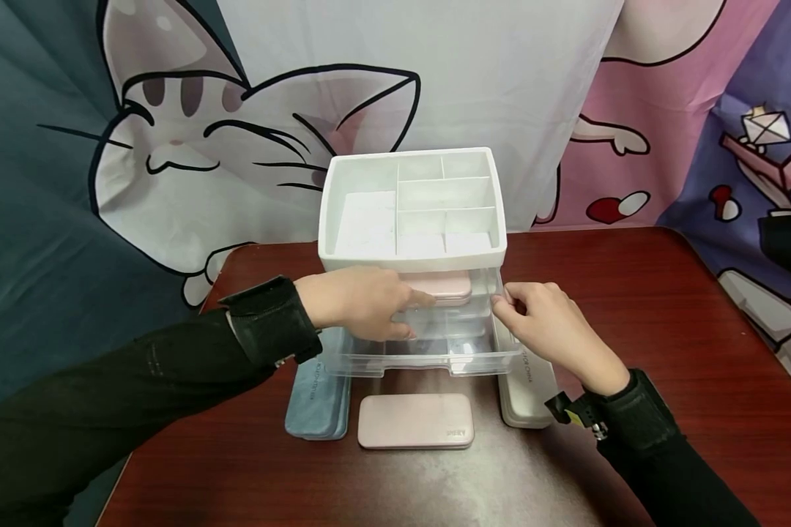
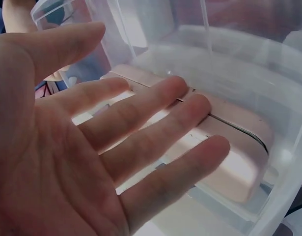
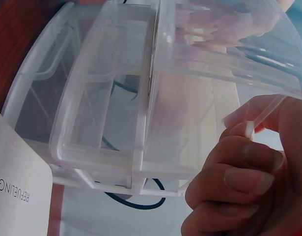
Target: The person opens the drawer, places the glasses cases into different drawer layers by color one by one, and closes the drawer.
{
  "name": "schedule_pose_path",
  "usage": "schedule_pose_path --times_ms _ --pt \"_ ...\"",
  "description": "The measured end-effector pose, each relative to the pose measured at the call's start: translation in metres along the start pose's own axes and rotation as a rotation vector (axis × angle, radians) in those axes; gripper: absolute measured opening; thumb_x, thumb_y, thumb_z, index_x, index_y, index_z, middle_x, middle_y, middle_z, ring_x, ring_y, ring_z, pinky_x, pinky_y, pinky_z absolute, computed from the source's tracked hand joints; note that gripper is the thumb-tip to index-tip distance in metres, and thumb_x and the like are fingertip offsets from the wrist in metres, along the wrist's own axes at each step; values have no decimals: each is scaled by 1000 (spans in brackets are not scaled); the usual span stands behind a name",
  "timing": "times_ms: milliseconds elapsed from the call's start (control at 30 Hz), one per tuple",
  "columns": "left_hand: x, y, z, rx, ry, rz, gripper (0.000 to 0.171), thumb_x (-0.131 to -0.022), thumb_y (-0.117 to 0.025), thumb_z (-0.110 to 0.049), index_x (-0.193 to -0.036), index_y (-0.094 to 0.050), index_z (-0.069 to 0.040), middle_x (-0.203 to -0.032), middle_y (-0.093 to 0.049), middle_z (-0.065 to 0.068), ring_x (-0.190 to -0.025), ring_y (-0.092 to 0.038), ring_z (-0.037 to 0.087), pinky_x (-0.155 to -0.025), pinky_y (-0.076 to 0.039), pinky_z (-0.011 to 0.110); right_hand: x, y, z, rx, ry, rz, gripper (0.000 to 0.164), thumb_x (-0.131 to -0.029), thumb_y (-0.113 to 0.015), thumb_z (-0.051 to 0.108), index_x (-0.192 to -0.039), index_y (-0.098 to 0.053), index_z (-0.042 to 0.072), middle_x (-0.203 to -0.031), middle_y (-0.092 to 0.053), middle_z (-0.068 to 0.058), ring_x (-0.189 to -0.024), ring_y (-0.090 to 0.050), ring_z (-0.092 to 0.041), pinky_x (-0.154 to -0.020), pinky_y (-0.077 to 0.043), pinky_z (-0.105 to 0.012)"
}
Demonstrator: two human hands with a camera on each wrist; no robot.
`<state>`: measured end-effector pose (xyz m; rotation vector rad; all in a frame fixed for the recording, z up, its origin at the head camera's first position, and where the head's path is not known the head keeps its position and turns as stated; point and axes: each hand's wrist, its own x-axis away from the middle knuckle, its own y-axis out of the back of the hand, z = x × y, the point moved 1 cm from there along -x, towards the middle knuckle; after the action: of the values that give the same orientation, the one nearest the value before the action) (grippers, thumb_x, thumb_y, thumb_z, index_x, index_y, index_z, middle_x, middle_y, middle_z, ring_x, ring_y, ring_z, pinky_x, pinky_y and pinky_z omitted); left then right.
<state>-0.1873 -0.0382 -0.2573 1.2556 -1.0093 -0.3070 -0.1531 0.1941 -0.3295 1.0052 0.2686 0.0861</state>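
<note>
A clear plastic drawer (image 1: 422, 362) is pulled out from a white-topped drawer organizer (image 1: 411, 260). Inside it, toward the back, lies a pale pink case (image 2: 234, 172) with a dark seam along its side. My left hand (image 1: 362, 301) reaches into the drawer, its fingers extended over that case; whether the fingertips touch it I cannot tell. At the drawer's right side wall, my right hand (image 1: 547, 318) pinches the rim between thumb and curled fingers, as the right wrist view shows.
Another pink case (image 1: 415, 421) lies on the brown table (image 1: 633, 307) before the organizer. Blue cases (image 1: 316, 399) are at the left and a white case (image 1: 527, 391) at the right, partly under the drawer. A printed cloth (image 1: 534, 88) hangs behind.
</note>
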Motion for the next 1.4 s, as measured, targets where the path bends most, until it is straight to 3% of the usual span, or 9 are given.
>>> schedule_pose_path --times_ms 167,300,533,767,900,1100,1200,1300,1400 --pt "1 2 -1 -1 21 14 58 -95 -58 -40 -148 -40 -23 -59 -45 -5 -65 -52 13 -79 -51 36 0 0 1 -4 5 7 36 -92 -52 22 -58 -41 16 -52 -39 3 -51 -38 -12 -48 -27 -24" --pt "1 2 -1 1 33 0 57 -96 -57 -40 -147 -41 -24 -62 -52 -3 -68 -54 12 -83 -51 37 -1 0 2 -6 8 8 36 -92 -52 22 -58 -41 16 -52 -38 5 -52 -38 -11 -48 -27 -24" --pt "1 1 3 69 62 3 54 -96 -57 -38 -147 -41 -27 -100 -73 -3 -91 -64 8 -87 -51 34 -1 -1 2 0 9 19 35 -91 -52 20 -58 -41 16 -53 -35 6 -52 -36 -11 -48 -26 -24" --pt "0 -3 7 87 50 -2 53 -96 -57 -39 -146 -44 -26 -81 -69 -6 -76 -61 9 -76 -49 30 -2 -1 2 7 17 32 31 -87 -51 17 -58 -42 16 -54 -35 4 -53 -36 -12 -49 -26 -24" --pt "6 -6 8 80 -7 -85 47 -96 -58 -36 -139 -53 -18 -98 -73 -1 -87 -67 10 -84 -54 35 -3 -2 1 -2 16 42 31 -87 -51 16 -57 -43 16 -54 -36 3 -53 -36 -12 -49 -27 -24" --pt "37 -4 -2 76 -119 -440 23 -97 -57 -31 -115 -66 -20 -81 -64 -9 -65 -55 6 -58 -46 25 -4 0 3 -14 23 51 33 -90 -51 17 -58 -41 15 -53 -34 3 -52 -35 -11 -49 -26 -23" --pt "54 -9 -16 62 -250 -572 21 -97 -57 -30 -111 -68 -18 -85 -67 -10 -69 -58 3 -61 -50 22 -4 2 4 -12 25 53 35 -91 -51 18 -58 -40 15 -53 -33 4 -52 -34 -11 -49 -26 -23" --pt "66 -24 -36 27 -372 -579 23 -97 -57 -31 -112 -68 -17 -95 -70 -9 -80 -63 3 -69 -54 21 -4 3 4 -12 24 54 35 -92 -51 19 -59 -41 15 -53 -33 5 -52 -34 -11 -48 -26 -24" --pt "71 -45 -52 -48 -421 -553 21 -96 -59 -33 -109 -66 -18 -90 -67 -10 -77 -61 3 -66 -52 19 -3 4 3 -12 20 51 35 -92 -51 19 -58 -41 15 -53 -34 5 -52 -34 -11 -49 -27 -24"
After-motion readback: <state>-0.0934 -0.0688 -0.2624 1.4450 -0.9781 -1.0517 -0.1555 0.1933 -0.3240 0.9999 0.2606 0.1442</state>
